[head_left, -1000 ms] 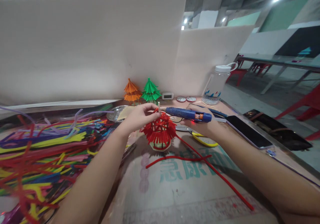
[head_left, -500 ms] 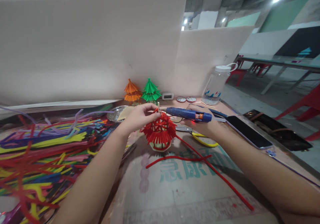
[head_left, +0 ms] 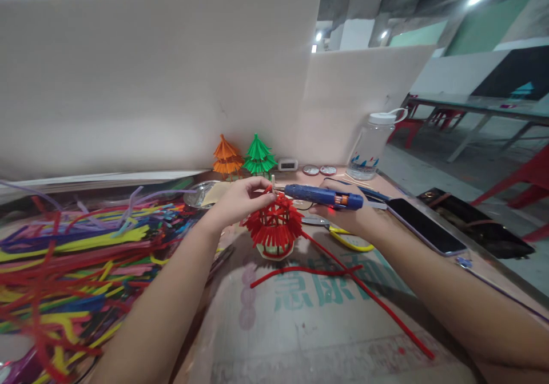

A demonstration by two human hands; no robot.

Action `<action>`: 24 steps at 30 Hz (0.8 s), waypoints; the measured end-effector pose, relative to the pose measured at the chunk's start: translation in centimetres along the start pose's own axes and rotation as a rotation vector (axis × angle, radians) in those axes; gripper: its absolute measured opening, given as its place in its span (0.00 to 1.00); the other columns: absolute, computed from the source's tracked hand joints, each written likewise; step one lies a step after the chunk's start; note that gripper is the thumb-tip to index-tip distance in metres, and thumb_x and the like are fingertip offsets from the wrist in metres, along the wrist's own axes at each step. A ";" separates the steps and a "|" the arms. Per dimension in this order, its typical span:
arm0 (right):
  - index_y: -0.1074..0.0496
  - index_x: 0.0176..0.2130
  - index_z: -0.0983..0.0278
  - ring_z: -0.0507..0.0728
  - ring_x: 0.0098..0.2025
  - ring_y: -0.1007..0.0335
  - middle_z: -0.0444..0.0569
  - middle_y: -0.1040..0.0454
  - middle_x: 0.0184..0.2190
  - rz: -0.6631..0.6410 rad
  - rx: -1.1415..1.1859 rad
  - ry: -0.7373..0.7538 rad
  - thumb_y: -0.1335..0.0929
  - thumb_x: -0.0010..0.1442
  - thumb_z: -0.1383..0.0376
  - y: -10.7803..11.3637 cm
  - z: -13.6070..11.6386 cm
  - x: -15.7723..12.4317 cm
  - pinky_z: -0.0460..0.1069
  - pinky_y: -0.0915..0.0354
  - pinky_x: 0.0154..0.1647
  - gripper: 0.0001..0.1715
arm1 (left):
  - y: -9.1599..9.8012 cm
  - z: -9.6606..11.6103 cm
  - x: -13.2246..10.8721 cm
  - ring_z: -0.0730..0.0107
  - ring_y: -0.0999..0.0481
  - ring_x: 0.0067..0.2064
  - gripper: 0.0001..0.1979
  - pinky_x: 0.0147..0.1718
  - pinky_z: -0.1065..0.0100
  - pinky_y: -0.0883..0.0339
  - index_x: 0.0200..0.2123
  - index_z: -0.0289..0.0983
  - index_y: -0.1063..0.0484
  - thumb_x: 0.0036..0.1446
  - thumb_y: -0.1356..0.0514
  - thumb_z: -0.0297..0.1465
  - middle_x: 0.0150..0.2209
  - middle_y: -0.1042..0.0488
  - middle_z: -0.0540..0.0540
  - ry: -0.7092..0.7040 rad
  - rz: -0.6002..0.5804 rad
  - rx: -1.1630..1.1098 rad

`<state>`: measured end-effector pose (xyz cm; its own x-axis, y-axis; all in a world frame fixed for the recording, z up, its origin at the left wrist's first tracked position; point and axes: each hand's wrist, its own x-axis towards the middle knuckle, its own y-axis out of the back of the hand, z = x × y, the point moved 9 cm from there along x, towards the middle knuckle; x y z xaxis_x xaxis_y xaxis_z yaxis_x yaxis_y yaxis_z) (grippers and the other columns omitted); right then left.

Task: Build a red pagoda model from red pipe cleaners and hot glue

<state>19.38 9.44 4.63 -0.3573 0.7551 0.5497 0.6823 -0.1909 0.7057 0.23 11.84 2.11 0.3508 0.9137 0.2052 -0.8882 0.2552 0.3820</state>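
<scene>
My left hand (head_left: 240,200) pinches the top of a red pipe-cleaner pagoda (head_left: 274,226) around its wooden stick, holding it upright on the cardboard. My right hand (head_left: 347,212) grips a blue glue gun (head_left: 323,196), whose nozzle points left at the top of the pagoda, close to my left fingertips. Loose red pipe cleaners (head_left: 343,281) lie across the cardboard in front of the pagoda.
A big heap of coloured pipe cleaners (head_left: 72,258) fills the left. Orange (head_left: 226,156) and green (head_left: 258,155) pagodas stand by the white partition. Yellow-handled scissors (head_left: 347,238), a phone (head_left: 424,224), a water bottle (head_left: 372,143) and a metal dish (head_left: 199,194) lie around.
</scene>
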 end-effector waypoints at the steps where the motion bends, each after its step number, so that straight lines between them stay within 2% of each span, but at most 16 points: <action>1: 0.37 0.27 0.60 0.53 0.25 0.37 0.41 0.32 0.23 0.000 -0.003 -0.006 0.26 0.50 0.60 0.1 0.0 0.1 0.47 0.43 0.25 0.16 | 0.0 0.0 0.0 0.71 0.25 0.34 0.16 0.32 0.71 0.33 0.33 0.36 0.29 0.50 0.33 0.41 0.33 0.25 0.49 0.003 0.001 -0.003; 6: 0.35 0.29 0.60 0.53 0.25 0.38 0.41 0.33 0.22 0.017 -0.012 -0.010 0.27 0.51 0.60 0.2 0.0 0.3 0.47 0.43 0.25 0.13 | -0.2 -0.1 0.0 0.69 0.24 0.36 0.17 0.34 0.69 0.32 0.34 0.36 0.29 0.49 0.32 0.42 0.35 0.24 0.47 0.002 -0.012 -0.044; 12: 0.36 0.26 0.60 0.54 0.25 0.36 0.42 0.31 0.23 0.009 0.084 0.009 0.27 0.52 0.57 0.3 0.1 0.2 0.48 0.40 0.26 0.16 | -0.1 0.2 -0.1 0.66 0.25 0.39 0.15 0.36 0.66 0.31 0.34 0.35 0.29 0.51 0.33 0.41 0.37 0.25 0.45 -0.034 -0.038 -0.032; 16: 0.28 0.31 0.62 0.57 0.30 0.27 0.47 0.24 0.28 -0.132 0.277 0.066 0.30 0.59 0.50 0.1 -0.5 0.0 0.51 0.31 0.32 0.18 | 0.1 0.8 -0.2 0.65 0.24 0.41 0.13 0.39 0.65 0.29 0.33 0.35 0.28 0.53 0.35 0.39 0.38 0.25 0.44 -0.121 -0.067 -0.012; 19: 0.23 0.37 0.62 0.60 0.37 0.23 0.51 0.19 0.35 -0.247 0.315 0.125 0.30 0.60 0.48 -0.2 -1.2 -0.1 0.53 0.28 0.40 0.20 | -0.1 1.0 -0.2 0.64 0.24 0.43 0.12 0.41 0.63 0.29 0.32 0.35 0.28 0.54 0.35 0.38 0.39 0.24 0.44 -0.150 -0.095 0.006; 21: 0.23 0.39 0.61 0.61 0.40 0.22 0.51 0.19 0.38 -0.259 0.300 0.140 0.30 0.60 0.48 -0.1 -1.4 -0.1 0.55 0.28 0.44 0.20 | -0.2 0.9 -0.2 0.63 0.24 0.44 0.11 0.42 0.62 0.28 0.32 0.36 0.28 0.54 0.35 0.38 0.41 0.24 0.43 -0.150 -0.106 0.022; 24: 0.22 0.36 0.60 0.62 0.41 0.22 0.51 0.20 0.36 -0.221 0.294 0.084 0.28 0.57 0.46 0.1 -0.8 0.0 0.56 0.27 0.44 0.21 | -0.2 0.5 -0.2 0.64 0.24 0.43 0.12 0.42 0.63 0.28 0.37 0.36 0.27 0.54 0.34 0.38 0.44 0.24 0.43 -0.107 -0.104 0.017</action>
<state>18.91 8.94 5.03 -0.5596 0.7012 0.4418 0.7322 0.1685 0.6599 0.50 11.50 2.41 0.4714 0.8433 0.2583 -0.8404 0.3407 0.4215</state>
